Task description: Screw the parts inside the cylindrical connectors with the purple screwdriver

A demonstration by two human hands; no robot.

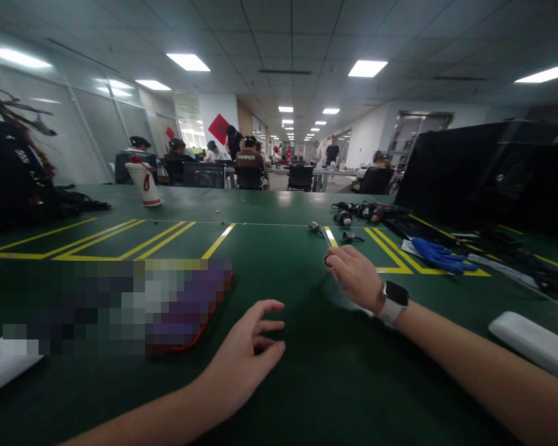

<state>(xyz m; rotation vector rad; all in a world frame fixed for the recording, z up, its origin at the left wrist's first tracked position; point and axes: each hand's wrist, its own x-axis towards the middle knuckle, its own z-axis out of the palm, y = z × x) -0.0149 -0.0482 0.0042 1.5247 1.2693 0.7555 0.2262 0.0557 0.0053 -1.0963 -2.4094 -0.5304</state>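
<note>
right fingers [343,257] pinch what seems a small round part [328,261]; left fingers [270,305] are spread, holding nothing.
the part is over the surface [302,390], to the right, nearer than two metal pieces [350,237]. lifting or setting down seems in hand, unclear which; either calls for a steady pinch. a far shirt [250,163] reads "pumpkin"; no label shows on the part.

Bright white rectangular lights [188,62] shine in the gray tiled ceiling [292,37]. Tall, pale glass panels [93,114] stand on the left. Black office chairs [300,178] sit farther back.
</note>
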